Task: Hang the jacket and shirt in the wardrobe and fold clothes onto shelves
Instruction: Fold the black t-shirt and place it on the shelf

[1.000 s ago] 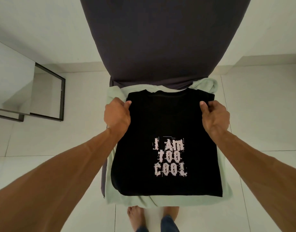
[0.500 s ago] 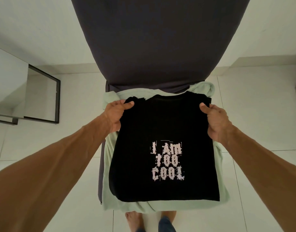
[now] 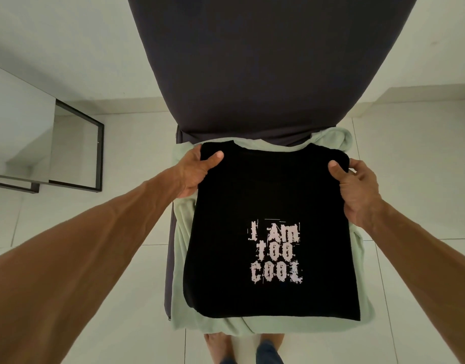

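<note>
Black printed cotton t-shirt [image 3: 255, 195], folded: long axis laid toward body, collar at far end. Collar corners are pinched by left hand [image 3: 194, 172] and right hand [image 3: 357, 191], both equally near.

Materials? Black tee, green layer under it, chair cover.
Black tee: matte knit, likely cotton; faint ribbing, distressed pale print. Green layer: soft, slightly fuzzy, maybe fleece or terry; thick rounded folds. Chair cover: smooth dark grey stretch fabric, pulled taut without wrinkles.
</note>
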